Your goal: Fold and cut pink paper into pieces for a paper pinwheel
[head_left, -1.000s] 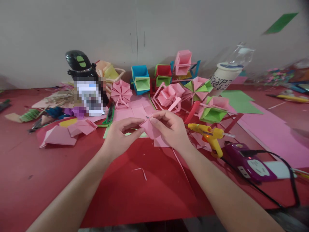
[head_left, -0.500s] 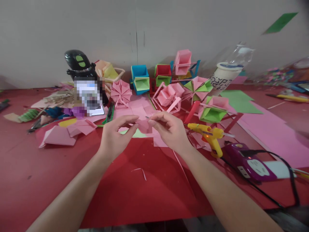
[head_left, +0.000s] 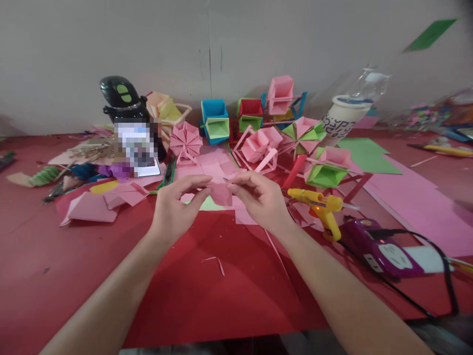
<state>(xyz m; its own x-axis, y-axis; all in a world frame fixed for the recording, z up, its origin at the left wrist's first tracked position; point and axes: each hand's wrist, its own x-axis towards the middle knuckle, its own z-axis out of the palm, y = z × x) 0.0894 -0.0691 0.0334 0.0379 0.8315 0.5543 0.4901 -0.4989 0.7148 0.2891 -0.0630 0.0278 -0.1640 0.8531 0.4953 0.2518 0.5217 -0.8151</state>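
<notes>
Between my hands, a small piece of pink paper (head_left: 220, 194) is held up above the middle of the red table. My left hand (head_left: 179, 202) pinches its left edge between thumb and fingers. On the other side, my right hand (head_left: 260, 197) grips the right edge the same way. Below and behind the held piece lie more pink sheets (head_left: 247, 217) and a pale green sheet (head_left: 209, 204). Thin pink paper scraps (head_left: 220, 266) lie on the table in front of my hands.
Folded paper boxes (head_left: 215, 121) and a pink pleated rosette (head_left: 185, 142) stand behind. A yellow glue gun (head_left: 323, 207) and a purple power strip (head_left: 384, 249) with a cable lie right. A phone (head_left: 138, 148) leans on a black bottle (head_left: 120, 96) at left; a white cup (head_left: 343, 118) stands back right.
The pink paper between my hands looks slightly tilted and shows a little more of its face. Both hands stay almost in place, still pinching it.
</notes>
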